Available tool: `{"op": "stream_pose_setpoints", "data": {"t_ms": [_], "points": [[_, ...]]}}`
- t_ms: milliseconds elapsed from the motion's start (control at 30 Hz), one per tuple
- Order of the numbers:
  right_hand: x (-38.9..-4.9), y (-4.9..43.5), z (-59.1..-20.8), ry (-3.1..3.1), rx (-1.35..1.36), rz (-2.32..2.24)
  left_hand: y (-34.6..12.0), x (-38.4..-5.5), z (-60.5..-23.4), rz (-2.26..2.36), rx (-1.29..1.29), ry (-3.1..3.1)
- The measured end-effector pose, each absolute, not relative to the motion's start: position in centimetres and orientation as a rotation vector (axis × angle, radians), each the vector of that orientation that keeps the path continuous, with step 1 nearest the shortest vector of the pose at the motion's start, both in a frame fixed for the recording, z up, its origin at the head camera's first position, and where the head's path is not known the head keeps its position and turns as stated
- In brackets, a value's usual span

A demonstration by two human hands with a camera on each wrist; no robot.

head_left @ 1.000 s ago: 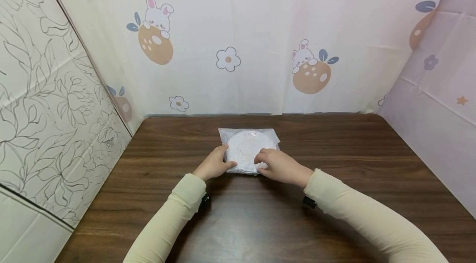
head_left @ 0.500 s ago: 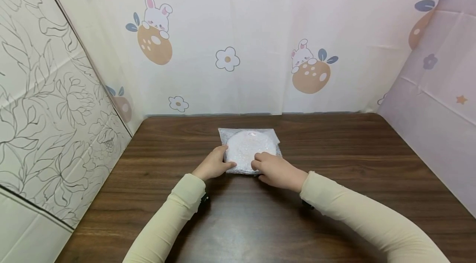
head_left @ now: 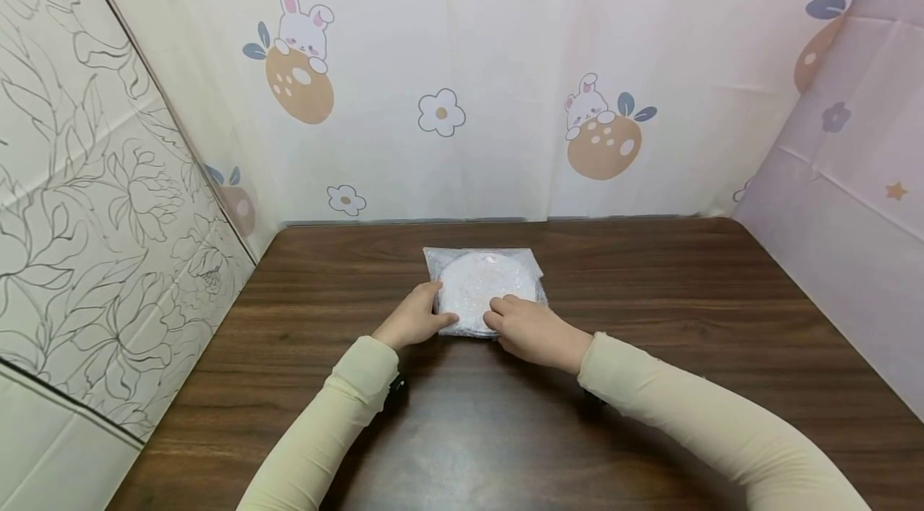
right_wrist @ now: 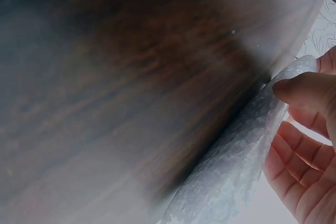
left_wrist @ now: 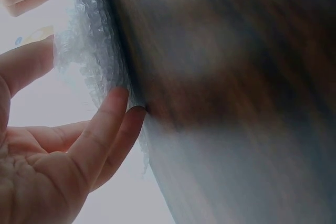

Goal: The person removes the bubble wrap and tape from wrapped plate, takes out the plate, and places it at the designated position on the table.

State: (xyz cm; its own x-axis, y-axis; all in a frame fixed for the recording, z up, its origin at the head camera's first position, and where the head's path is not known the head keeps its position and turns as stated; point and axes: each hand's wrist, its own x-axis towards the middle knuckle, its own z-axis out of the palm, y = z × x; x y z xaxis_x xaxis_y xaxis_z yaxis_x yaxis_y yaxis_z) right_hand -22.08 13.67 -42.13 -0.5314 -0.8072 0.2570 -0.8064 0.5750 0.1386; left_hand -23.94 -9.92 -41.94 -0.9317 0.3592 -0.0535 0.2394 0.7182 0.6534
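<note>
A flat bubble-wrap package (head_left: 469, 282) lies on the dark wooden table near its far edge, with a round, white, plate-like shape showing through. My left hand (head_left: 413, 320) holds its near left corner, fingers along the left side and thumb at the near edge. In the left wrist view, the left fingertips (left_wrist: 119, 98) touch the bubble wrap (left_wrist: 97, 40). My right hand (head_left: 530, 329) pinches the near edge right of the middle, with curled fingers on top. In the right wrist view, the right thumb (right_wrist: 299, 90) presses the rim of the wrap (right_wrist: 236, 156).
The wooden table (head_left: 650, 294) stretches around the package and toward the person. Behind it hangs a cloth (head_left: 505, 158) printed with rabbits and flowers. A panel with line-drawn flowers (head_left: 108, 198) stands at the left, and a pale cloth (head_left: 852, 174) at the right.
My right hand has shifted left and slightly toward me along the package's near edge, and its fingers have closed on the wrap. The left hand and the package stay in place.
</note>
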Motion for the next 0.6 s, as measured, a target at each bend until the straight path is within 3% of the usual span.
{"op": "stream_pose_setpoints", "data": {"t_ms": [600], "points": [[-22.17, 12.98, -42.77, -2.368, 1.352, -0.264, -10.11, -24.0, -42.03, 1.013, 0.477, 2.75]]}}
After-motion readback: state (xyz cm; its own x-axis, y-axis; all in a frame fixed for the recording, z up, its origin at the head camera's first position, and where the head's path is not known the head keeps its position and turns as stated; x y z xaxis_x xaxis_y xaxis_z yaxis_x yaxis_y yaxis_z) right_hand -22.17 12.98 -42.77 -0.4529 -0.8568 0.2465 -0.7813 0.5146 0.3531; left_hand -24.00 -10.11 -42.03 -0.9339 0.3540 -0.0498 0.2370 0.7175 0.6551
